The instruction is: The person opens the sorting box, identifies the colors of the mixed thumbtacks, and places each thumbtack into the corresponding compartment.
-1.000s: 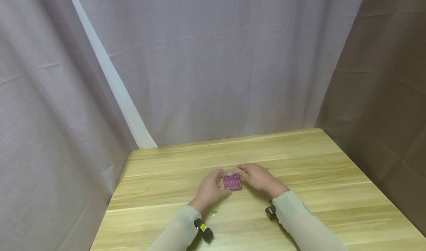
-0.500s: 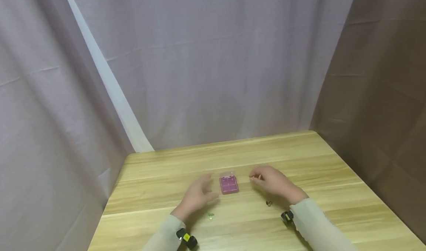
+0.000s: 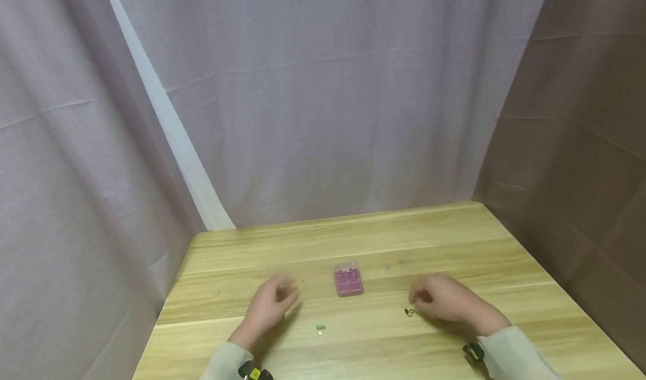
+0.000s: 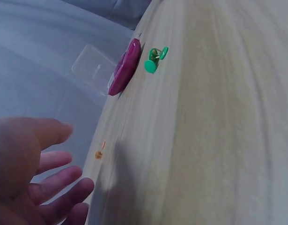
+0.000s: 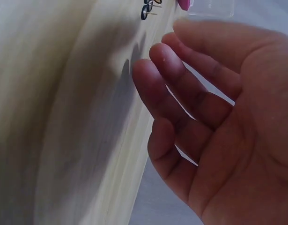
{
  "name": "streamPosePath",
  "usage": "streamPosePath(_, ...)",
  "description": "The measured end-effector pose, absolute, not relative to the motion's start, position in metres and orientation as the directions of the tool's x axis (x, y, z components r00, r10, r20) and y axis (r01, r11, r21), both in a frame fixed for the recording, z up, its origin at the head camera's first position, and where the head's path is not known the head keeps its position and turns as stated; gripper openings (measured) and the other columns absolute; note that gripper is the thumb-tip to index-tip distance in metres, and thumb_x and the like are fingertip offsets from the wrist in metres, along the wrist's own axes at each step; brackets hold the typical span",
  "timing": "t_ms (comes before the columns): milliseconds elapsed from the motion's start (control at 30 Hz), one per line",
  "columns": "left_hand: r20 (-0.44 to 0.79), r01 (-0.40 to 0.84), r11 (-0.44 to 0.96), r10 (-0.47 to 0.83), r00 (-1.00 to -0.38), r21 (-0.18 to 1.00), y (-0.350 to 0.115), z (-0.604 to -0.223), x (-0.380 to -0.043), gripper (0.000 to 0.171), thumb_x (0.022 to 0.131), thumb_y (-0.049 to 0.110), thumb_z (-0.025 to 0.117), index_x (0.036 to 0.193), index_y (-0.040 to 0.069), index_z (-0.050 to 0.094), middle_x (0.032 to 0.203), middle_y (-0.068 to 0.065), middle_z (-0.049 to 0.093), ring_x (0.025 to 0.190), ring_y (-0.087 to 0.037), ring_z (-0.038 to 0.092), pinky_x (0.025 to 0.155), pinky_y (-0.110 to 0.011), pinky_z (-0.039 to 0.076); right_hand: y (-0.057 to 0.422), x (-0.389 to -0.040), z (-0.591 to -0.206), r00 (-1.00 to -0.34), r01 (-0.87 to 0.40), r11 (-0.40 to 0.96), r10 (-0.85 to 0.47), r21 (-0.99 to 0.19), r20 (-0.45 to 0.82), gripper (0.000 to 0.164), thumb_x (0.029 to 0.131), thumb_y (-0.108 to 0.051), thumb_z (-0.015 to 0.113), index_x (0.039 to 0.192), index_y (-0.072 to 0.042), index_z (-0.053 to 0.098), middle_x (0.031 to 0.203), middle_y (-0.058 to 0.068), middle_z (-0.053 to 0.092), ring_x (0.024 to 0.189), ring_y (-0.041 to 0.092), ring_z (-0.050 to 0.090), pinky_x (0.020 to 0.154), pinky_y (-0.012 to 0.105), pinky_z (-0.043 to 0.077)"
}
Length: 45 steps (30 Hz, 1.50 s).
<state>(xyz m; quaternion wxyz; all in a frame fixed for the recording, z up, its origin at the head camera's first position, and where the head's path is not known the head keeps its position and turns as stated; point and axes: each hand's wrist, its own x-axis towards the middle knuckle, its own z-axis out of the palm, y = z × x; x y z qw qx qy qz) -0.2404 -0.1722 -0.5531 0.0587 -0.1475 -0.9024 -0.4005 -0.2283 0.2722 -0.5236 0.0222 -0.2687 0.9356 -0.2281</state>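
A small magenta case (image 3: 349, 282) with its clear lid (image 4: 93, 67) raised stands on the table between my hands. My left hand (image 3: 270, 304) hovers to the left of it, fingers loosely bent and holding nothing. Orange thumbtacks (image 4: 99, 152) lie just beyond those fingers. Green thumbtacks (image 4: 154, 60) sit in a little cluster in front of the case. To the right, my right hand (image 3: 444, 299) is over the table with relaxed, slightly bent fingers and nothing in them. Black thumbtacks (image 5: 146, 10) lie close by its fingertips.
Two tiny pale pieces (image 3: 394, 264) lie beyond the right hand, to the right of the case. The wooden table (image 3: 242, 256) ends at grey curtains (image 3: 323, 116) behind and at both sides. Each wrist carries a small black camera (image 3: 473, 352).
Both hands have let go of the magenta case and drawn apart, the left one leftward and the right one rightward, both nearer me. The case stays with its lid up; the black thumbtacks came into view.
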Motion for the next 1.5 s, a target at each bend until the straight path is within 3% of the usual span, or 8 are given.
streamPosePath(300, 0.167, 0.297, 0.714, 0.249, -0.954, 0.633, -0.181, -0.56, -0.223, 0.036, 0.089, 0.035, 0.07, 0.119, 0.015, 0.065, 0.108, -0.001, 0.067, 0.095, -0.013, 0.06, 0.086, -0.043, 0.057, 0.267, -0.217, -0.532, -0.86, -0.487, 0.748, -0.499, -0.45, 0.101, 0.007, 0.082, -0.024, 0.078, 0.083, -0.026, 0.07, 0.067, -0.017, 0.059, 0.062, 0.001, 0.051, 0.061, 0.031, 0.051)
streamPosePath(567, 0.197, 0.331, 0.734, 0.266, -0.944, 0.594, -0.178, -0.563, -0.219, 0.032, 0.088, 0.036, 0.071, 0.112, 0.015, 0.068, 0.097, 0.001, 0.067, 0.086, -0.012, 0.059, 0.078, -0.039, 0.057, 0.265, -0.219, -0.537, -0.875, -0.475, 0.788, -0.47, -0.393, 0.115, 0.018, 0.083, -0.023, 0.076, 0.074, -0.035, 0.067, 0.07, -0.022, 0.061, 0.063, 0.001, 0.05, 0.059, 0.029, 0.049)
streamPosePath(900, 0.193, 0.351, 0.735, 0.294, -0.936, 0.58, -0.167, -0.562, -0.218, 0.028, 0.088, 0.036, 0.071, 0.107, 0.016, 0.069, 0.096, 0.003, 0.068, 0.086, -0.012, 0.058, 0.077, -0.039, 0.056, 0.249, -0.228, -0.53, -0.902, -0.43, 0.806, -0.398, -0.407, 0.166, 0.015, 0.087, -0.025, 0.073, 0.077, -0.033, 0.065, 0.07, -0.021, 0.061, 0.062, 0.0, 0.052, 0.062, 0.03, 0.051)
streamPosePath(1133, 0.189, 0.368, 0.746, 0.317, -0.929, 0.556, -0.16, -0.562, -0.22, 0.024, 0.087, 0.038, 0.071, 0.103, 0.02, 0.069, 0.094, 0.007, 0.067, 0.085, -0.009, 0.057, 0.078, -0.04, 0.055, 0.208, -0.249, -0.524, -0.888, -0.459, 0.778, -0.384, -0.43, 0.252, 0.007, 0.086, -0.025, 0.073, 0.082, -0.029, 0.069, 0.074, -0.019, 0.063, 0.066, 0.001, 0.053, 0.068, 0.034, 0.053)
streamPosePath(1267, 0.182, 0.368, 0.741, 0.324, -0.929, 0.561, -0.163, -0.564, -0.221, 0.022, 0.087, 0.038, 0.072, 0.1, 0.021, 0.069, 0.09, 0.008, 0.065, 0.083, -0.009, 0.056, 0.076, -0.039, 0.054, 0.181, -0.261, -0.522, -0.89, -0.456, 0.754, -0.387, -0.472, 0.242, 0.005, 0.086, -0.024, 0.072, 0.083, -0.027, 0.071, 0.074, -0.019, 0.063, 0.065, 0.002, 0.054, 0.065, 0.032, 0.052)
streamPosePath(1500, 0.161, 0.376, 0.715, 0.352, -0.922, 0.59, -0.165, -0.567, -0.224, 0.022, 0.086, 0.04, 0.072, 0.099, 0.022, 0.068, 0.091, 0.007, 0.064, 0.084, -0.011, 0.055, 0.075, -0.039, 0.053, 0.151, -0.275, -0.523, -0.872, -0.49, 0.766, -0.421, -0.417, 0.252, 0.004, 0.082, -0.022, 0.075, 0.08, -0.024, 0.071, 0.073, -0.016, 0.065, 0.064, 0.004, 0.053, 0.063, 0.031, 0.051)
